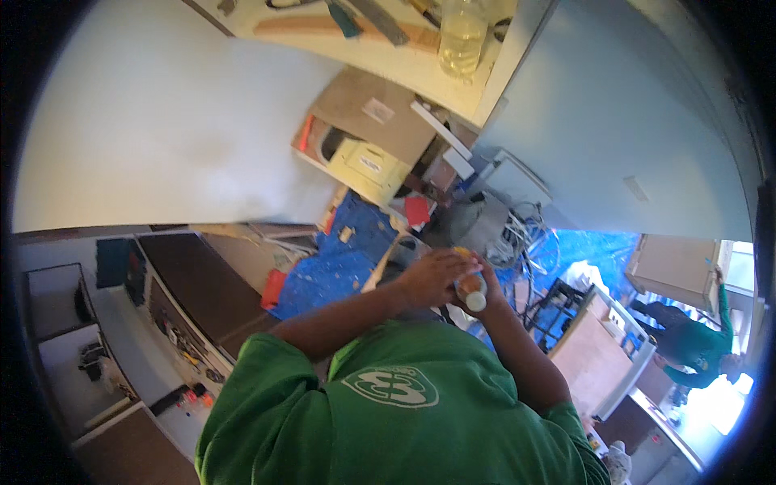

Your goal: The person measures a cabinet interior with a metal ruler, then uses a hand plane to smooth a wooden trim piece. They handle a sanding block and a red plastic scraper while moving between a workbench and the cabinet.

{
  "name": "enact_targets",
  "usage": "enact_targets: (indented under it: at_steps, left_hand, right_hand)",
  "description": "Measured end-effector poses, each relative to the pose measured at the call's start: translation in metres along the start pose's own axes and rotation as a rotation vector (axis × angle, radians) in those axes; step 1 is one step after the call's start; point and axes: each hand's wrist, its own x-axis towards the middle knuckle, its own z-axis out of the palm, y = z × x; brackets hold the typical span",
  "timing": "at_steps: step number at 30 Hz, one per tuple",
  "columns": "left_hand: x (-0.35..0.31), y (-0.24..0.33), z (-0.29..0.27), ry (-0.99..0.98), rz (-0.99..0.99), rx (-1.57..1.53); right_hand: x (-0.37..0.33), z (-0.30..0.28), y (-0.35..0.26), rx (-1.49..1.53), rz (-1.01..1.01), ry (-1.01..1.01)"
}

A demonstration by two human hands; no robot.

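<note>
**Container [475, 301], white-ended: one, held in two hands**

Position: before the chest. Long axis: slanting, white end toward the wearer, slightly right. Left hand [436, 275]: one, fingers bent closely over it. Right hand [490, 283]: one, closed about its side, fingertips hidden. Clear bottle [462, 42], yellowish liquid: one, shelved [388, 61].
</note>
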Motion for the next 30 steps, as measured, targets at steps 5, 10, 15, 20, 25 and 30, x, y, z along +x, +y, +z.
enact_targets:
  at_steps: [5, 10, 15, 20, 25, 30]
  left_hand:
    - [-0.02, -0.033, 0.004, 0.168, -0.074, -0.017]
    - [-0.018, -0.125, 0.052, 0.512, -0.373, -0.191]
    - [0.043, -0.237, 0.048, 0.644, -0.549, -0.182]
    - [0.105, -0.33, 0.057, 0.626, -0.556, -0.204]
    - [0.14, -0.397, 0.087, 0.481, -0.553, -0.19]
    - [0.143, -0.424, 0.108, 0.4, -0.561, -0.131]
  right_hand:
    - [0.008, 0.032, -0.021, -0.064, 0.278, 0.17]
    - [0.012, -0.014, -0.014, -0.373, 0.278, 0.351]
    - [-0.006, -0.064, 0.008, -0.457, 0.261, 0.49]
    - [-0.034, -0.093, 0.052, -0.546, 0.28, 0.579]
    - [-0.042, -0.118, 0.087, -0.702, 0.361, 0.59]
    - [-0.049, -0.106, 0.099, -0.738, 0.346, 0.636]
